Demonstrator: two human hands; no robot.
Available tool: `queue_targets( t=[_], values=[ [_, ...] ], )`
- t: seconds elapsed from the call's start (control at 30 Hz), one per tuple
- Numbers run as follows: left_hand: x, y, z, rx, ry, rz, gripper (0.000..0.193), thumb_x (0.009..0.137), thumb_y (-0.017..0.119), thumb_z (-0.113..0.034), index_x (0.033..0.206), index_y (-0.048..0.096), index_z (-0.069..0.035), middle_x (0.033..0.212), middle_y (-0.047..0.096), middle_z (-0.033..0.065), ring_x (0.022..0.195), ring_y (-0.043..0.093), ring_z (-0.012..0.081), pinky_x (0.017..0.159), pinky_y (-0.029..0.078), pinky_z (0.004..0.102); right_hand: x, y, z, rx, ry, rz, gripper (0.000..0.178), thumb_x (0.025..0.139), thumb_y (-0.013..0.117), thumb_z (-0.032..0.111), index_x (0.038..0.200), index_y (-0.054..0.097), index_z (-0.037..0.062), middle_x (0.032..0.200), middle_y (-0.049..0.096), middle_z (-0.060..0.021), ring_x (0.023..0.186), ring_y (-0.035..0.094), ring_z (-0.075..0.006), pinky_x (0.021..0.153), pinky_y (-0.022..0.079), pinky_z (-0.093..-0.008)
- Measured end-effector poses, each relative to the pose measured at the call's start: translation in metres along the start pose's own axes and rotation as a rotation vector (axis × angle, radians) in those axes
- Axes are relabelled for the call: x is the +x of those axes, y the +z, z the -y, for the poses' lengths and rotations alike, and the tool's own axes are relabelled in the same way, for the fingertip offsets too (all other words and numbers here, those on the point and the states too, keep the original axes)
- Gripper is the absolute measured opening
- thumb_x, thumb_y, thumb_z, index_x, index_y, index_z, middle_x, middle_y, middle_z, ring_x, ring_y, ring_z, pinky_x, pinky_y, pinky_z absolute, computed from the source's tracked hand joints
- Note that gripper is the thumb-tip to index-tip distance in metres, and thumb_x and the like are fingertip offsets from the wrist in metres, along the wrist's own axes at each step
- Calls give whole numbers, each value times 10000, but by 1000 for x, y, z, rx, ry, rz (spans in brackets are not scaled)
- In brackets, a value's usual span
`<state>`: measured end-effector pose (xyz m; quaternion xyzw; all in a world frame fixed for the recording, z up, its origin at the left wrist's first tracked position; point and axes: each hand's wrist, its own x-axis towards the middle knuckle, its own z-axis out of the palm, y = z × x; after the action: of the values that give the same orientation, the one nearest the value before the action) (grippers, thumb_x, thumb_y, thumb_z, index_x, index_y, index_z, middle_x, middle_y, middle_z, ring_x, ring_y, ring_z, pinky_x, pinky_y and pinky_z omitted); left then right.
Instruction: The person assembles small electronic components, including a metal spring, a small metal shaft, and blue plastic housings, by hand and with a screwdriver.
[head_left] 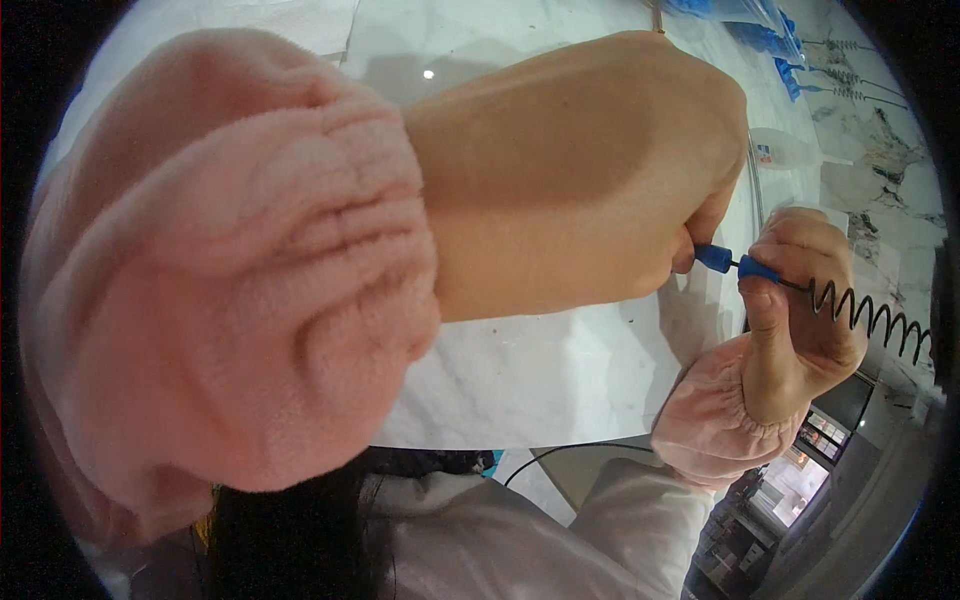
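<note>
My left hand reaches across from the left in a fluffy pink sleeve. Its bent fingers are mostly hidden behind the back of the hand, and a blue sleeve piece sticks out from them. Just beyond, my right hand pinches a second blue piece between thumb and fingers. A short dark stretch of cord joins the two pieces. From the right hand a black coiled cord runs off toward the right edge. Both hands are raised over the table's right side.
Beneath is a white marble-patterned table. At the upper right lie a clear plastic bag and blue parts with more coiled cords. A clear plastic item lies near my hands. A thin black cable passes below the table edge.
</note>
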<state>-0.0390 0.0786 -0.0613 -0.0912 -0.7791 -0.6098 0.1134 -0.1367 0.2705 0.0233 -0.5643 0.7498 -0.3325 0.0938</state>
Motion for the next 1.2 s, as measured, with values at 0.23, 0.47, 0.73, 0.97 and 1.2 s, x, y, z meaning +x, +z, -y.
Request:
queue_targets(
  t=[0.23,0.47,0.73,0.97,1.2],
  values=[
    [0,-1,-2,30,3,-8,208,718,691,-45,923,686,-10,908,637,137,789,633,271,693,492,311,2,-3,-5,24,0,50,180,767,690,31,885,623,-88,980,591,-193,935,550,-271,780,448,-330],
    [-1,-2,-2,55,-2,-19,211,719,690,-43,927,685,-10,913,636,136,795,632,270,698,491,311,2,-3,-5,37,-23,23,199,763,696,26,892,610,-98,988,585,-201,917,551,-262,785,443,-320],
    [-3,-4,-3,81,-3,-30,214,720,688,-39,932,683,-11,919,635,136,801,632,270,703,490,311,3,0,-3,28,-39,19,173,781,676,9,898,612,-101,1000,584,-197,898,552,-236,753,446,-300],
    [-3,-5,-4,107,-2,-38,216,721,687,-37,936,682,-11,923,635,135,807,631,270,707,489,311,3,-4,-10,39,-61,34,178,784,668,11,911,613,-102,998,586,-195,919,547,-234,766,442,-299],
    [-3,-5,-6,131,-2,-46,219,723,686,-34,940,681,-11,928,634,135,813,630,270,711,488,311,2,-1,-2,18,15,8,162,771,657,-17,901,617,-105,990,588,-195,932,551,-246,782,445,-313]
  ],
)
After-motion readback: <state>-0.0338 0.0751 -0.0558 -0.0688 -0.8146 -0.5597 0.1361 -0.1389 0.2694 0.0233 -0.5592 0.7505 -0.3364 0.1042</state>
